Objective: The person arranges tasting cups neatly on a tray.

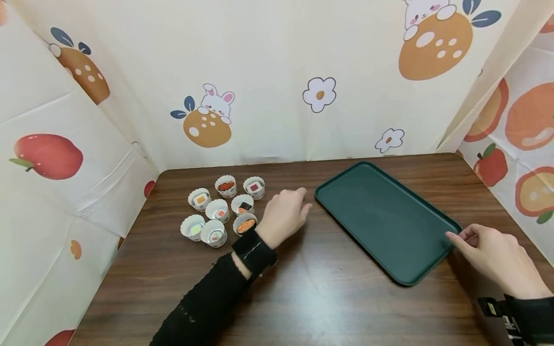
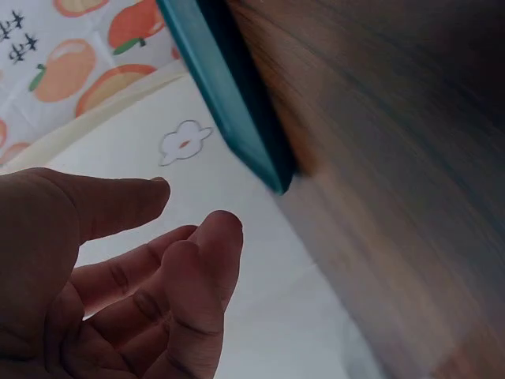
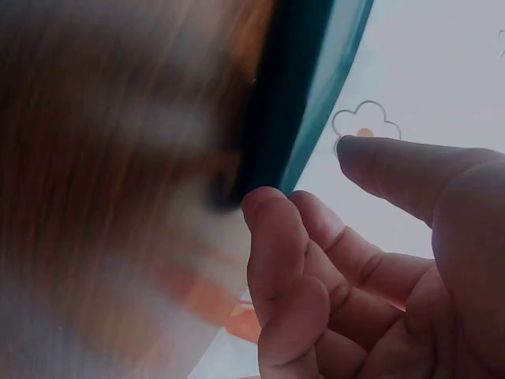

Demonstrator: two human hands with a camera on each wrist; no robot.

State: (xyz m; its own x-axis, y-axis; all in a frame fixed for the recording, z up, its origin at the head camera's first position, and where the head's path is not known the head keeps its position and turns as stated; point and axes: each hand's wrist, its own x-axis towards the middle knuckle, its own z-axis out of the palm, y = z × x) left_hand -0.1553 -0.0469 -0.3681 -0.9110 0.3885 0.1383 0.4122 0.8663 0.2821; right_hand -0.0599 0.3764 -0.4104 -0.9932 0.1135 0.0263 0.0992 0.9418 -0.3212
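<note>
A dark green rectangular tray [image 1: 385,221] lies angled on the table. My left hand [image 1: 285,214] is in the air just off its left corner, fingers loosely bent with nothing between them; the left wrist view shows a gap between thumb and fingertips. Beside the tray's right corner is my right hand [image 1: 497,254]. Its fingertips [image 3: 264,201] are at the rim, with the thumb held apart; whether they touch it I cannot tell. Left of my left hand stand several white fluted cups [image 1: 214,242], each with a small sushi-like piece, such as an orange-topped one [image 1: 245,226].
The brown wooden table [image 1: 320,298] reaches back to a cream curtain [image 1: 268,96] printed with rabbits, fruit and flowers. Fruit-printed cloth hangs at the left [image 1: 47,206] and the right [image 1: 528,120]. My left forearm in a black sleeve [image 1: 207,298] crosses the table front.
</note>
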